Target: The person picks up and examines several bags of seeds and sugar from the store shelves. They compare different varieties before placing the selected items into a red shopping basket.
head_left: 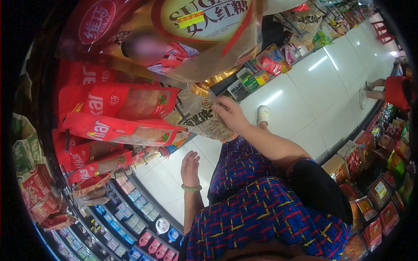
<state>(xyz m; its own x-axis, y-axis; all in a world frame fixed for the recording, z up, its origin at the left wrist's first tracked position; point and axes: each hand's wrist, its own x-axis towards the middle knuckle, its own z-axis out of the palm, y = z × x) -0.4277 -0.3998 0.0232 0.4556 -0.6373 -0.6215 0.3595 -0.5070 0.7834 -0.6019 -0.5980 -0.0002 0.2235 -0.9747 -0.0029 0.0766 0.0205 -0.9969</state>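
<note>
My right hand (228, 114) is closed on the upper edge of a clear packet of pale seeds or nuts (209, 124) with dark lettering. This packet hangs among others, just right of the red Vikar bags (130, 130). Lower down, my left hand (190, 169) hovers over the floor with its fingers loosely stretched and nothing in them. A green bangle (191, 188) circles that wrist. Close above the packet hangs a large brown sugar bag (204, 26) with a yellow price sticker (191, 19).
Small boxed goods (135, 224) fill curved shelves at the lower left. Packaged snacks (374, 195) line the right side. A tiled aisle (300, 100) runs between. Another person in red (397, 92) stands at far right, near a red stool (383, 32).
</note>
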